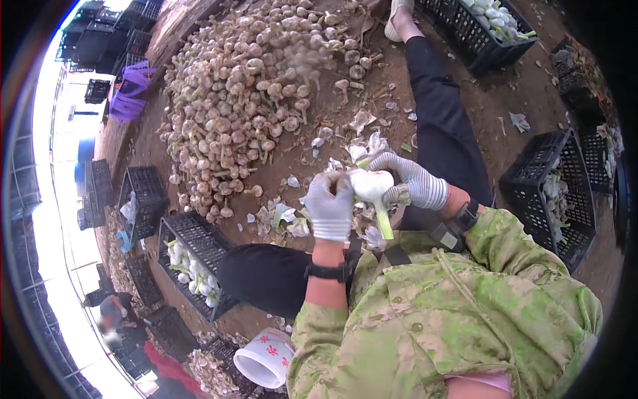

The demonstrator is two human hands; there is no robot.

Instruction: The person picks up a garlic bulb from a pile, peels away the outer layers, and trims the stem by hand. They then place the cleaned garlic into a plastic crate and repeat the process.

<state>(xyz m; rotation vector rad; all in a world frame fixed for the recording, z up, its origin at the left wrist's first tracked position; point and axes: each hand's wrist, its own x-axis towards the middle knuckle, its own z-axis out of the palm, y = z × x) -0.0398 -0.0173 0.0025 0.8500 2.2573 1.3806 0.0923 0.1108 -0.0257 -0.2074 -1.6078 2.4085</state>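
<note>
A white garlic bulb (371, 185) with a pale green stem is held between both hands in front of my lap, its stem pointing down toward my jacket. My left hand (331, 206), in a grey-white glove, has its fingers curled against the bulb's left side. Gloved in the same way, my right hand (417, 183) closes around the bulb's right side, with fingers over its top and the thumb near the stem. Loose papery skins (372, 144) lie just beyond the hands. More peelings (289, 216) are scattered on the ground beside my left hand.
A large heap of unpeeled garlic (232, 100) covers the ground ahead. Black crates with white garlic stand at left (211, 241) and upper right (475, 56); another crate (525, 173) at right contains peelings. A white bucket (251, 366) sits lower left. Another person (114, 309) is farther left.
</note>
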